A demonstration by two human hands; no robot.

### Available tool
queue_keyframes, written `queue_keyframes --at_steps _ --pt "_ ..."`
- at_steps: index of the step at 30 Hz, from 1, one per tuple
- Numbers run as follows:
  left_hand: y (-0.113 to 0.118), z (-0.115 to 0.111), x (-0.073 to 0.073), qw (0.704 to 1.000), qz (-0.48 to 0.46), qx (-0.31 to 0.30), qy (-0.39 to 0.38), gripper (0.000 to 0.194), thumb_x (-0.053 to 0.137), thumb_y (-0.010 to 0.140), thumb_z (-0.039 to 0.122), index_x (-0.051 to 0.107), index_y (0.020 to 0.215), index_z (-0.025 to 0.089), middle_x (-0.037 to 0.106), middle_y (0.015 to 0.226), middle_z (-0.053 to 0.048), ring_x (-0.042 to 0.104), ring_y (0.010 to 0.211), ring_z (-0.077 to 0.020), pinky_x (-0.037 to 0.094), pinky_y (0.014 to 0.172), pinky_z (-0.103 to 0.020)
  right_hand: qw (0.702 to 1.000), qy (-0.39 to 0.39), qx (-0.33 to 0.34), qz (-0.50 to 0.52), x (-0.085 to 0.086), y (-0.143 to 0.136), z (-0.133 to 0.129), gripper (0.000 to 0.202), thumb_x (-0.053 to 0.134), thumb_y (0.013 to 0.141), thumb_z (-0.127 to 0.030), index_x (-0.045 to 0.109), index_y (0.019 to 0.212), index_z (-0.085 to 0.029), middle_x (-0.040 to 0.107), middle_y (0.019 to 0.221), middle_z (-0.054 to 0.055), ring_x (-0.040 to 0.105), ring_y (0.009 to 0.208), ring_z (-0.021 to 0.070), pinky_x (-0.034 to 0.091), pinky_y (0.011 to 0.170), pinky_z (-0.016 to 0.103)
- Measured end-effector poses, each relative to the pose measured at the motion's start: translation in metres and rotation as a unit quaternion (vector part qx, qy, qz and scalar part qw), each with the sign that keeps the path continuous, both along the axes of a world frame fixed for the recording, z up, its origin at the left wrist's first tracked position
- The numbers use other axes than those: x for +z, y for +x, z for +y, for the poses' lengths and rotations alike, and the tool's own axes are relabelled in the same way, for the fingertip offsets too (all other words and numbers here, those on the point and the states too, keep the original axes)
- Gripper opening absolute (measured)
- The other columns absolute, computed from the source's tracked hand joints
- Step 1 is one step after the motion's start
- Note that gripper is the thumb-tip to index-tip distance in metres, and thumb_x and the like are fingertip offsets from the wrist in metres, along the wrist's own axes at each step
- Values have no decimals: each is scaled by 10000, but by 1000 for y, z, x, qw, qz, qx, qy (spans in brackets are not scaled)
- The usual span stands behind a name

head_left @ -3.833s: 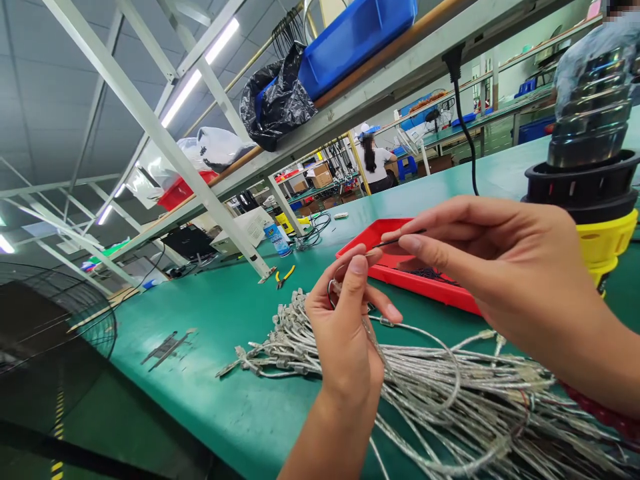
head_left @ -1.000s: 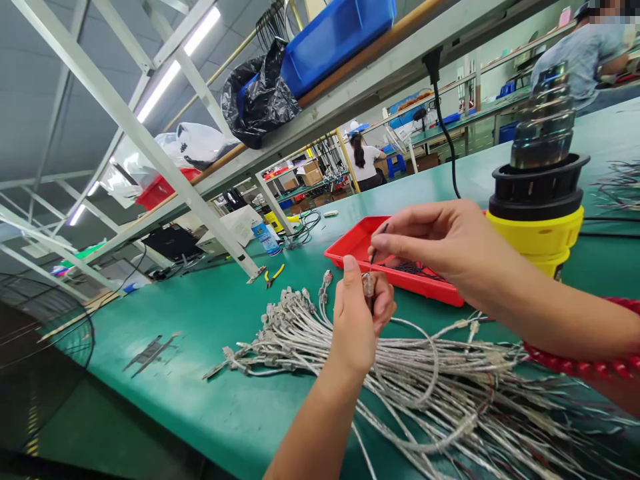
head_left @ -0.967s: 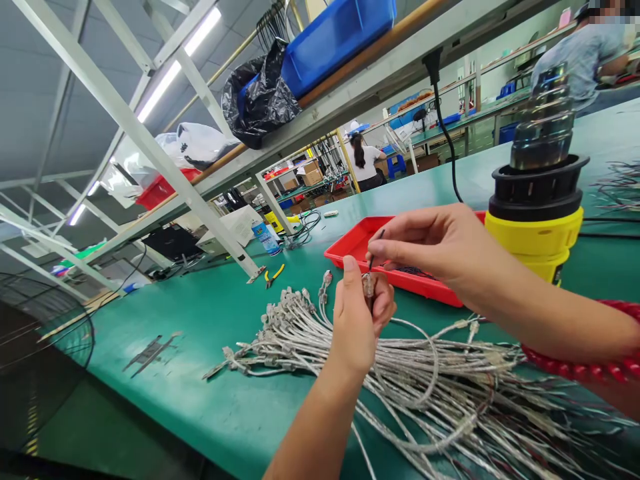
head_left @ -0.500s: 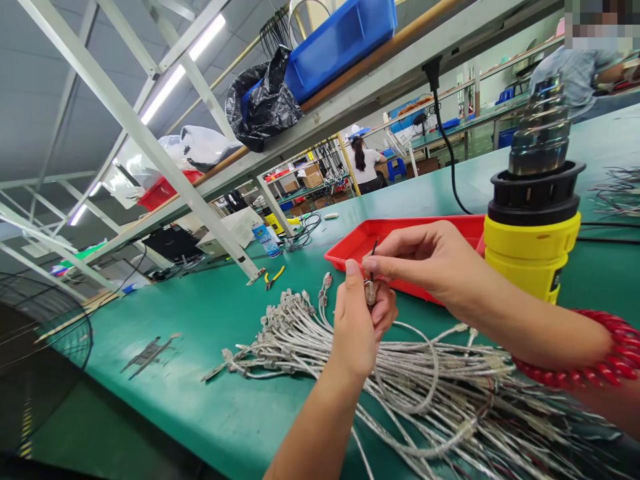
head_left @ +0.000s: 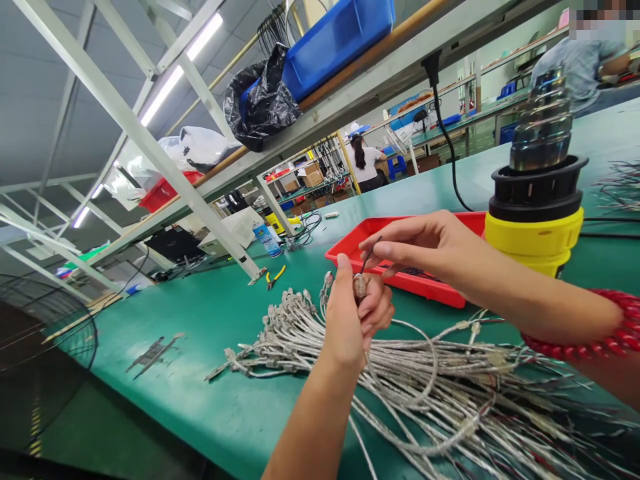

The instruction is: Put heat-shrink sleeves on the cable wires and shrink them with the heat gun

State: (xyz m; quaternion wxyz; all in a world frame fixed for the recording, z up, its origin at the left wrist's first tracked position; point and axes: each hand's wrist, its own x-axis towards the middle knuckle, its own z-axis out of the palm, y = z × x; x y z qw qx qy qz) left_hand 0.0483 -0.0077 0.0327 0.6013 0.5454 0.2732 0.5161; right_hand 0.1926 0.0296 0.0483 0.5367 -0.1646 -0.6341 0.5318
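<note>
My left hand is closed around the end of a cable, its thumb pointing up. The cable's clear plastic connector shows between thumb and curled fingers. Above it a thin black wire-like piece slants up to my right hand, which pinches it between thumb and forefinger. Whether this piece is a wire or a sleeve is too small to tell. Below both hands lies a bundle of silvery cables, with clear connectors on the left and loose wire ends on the right. A red coiled band circles my right wrist.
Behind my right hand, a red tray holds small dark pieces. A yellow and black heat gun stands nozzle up at its right. Yellow-handled pliers and a blue can are farther left. A shelf with a blue bin runs overhead.
My right hand has risen slightly, its fingers less bunched. The black piece now leans more to the right. My left hand has shifted slightly left and the connector has tilted.
</note>
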Motion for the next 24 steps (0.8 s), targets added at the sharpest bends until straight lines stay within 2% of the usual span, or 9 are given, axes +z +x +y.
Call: queue_keyframes --at_steps 4,7,9,11,14,16,18,20,24 --pt "2 -1 -2 1000 18 -20 -3 683 414 891 729 374 474 189 197 323 88 128 267 -25 125 367 -209 997 54 8 -55 4 5 -2 194 758 795 -367 778 706 -196 750 687 20 693 628 132 569 619 227" --pt "5 -1 -5 1000 -1 6 21 556 526 901 623 466 570 180 246 326 100 123 266 -27 141 355 -187 990 105 -18 -96 8 12 -2 145 734 804 -325 794 761 -200 756 701 11 704 643 137 563 587 217" --pt "6 -1 -5 999 -21 12 33 492 545 926 517 451 577 183 259 332 101 124 267 -27 144 350 -181 983 133 -45 -116 12 18 -1 127 764 753 -294 800 833 -202 771 763 14 724 693 156 577 600 228" --pt "6 -1 -5 998 -37 13 40 470 528 937 452 434 563 184 244 335 101 126 267 -28 144 354 -183 978 154 -53 -127 16 26 -1 212 762 736 -279 794 936 -218 779 833 17 737 745 175 595 621 247" --pt "5 -3 -4 998 -40 11 52 481 503 937 429 432 531 180 215 332 97 135 269 -28 146 370 -192 968 193 -82 -137 23 37 -6 284 711 771 -250 774 1048 -255 777 871 14 735 771 179 601 650 255" --pt "5 -5 -4 997 -40 1 62 491 499 932 429 441 516 175 209 328 93 141 270 -27 148 377 -194 954 233 -121 -143 26 43 -11 286 690 777 -229 776 1046 -272 772 867 8 724 762 174 587 643 247" --pt "5 -6 -3 996 -44 -10 72 493 492 933 421 450 509 172 205 325 90 145 270 -26 155 378 -191 935 276 -146 -168 27 45 -17 221 679 784 -241 790 972 -278 764 832 3 704 723 168 553 588 242" --pt "5 -6 -3 996 -47 -17 78 491 482 939 412 455 512 172 200 322 91 146 269 -26 164 376 -185 904 335 -169 -208 29 45 -21 140 669 803 -270 797 860 -277 744 750 3 660 629 150 493 518 250" --pt "4 -4 -4 996 -42 -22 78 478 484 943 419 450 536 171 215 327 95 145 272 -25 191 379 -179 798 465 -255 -286 32 43 -25 203 618 843 -269 764 702 -265 689 624 -11 550 492 116 381 491 280"
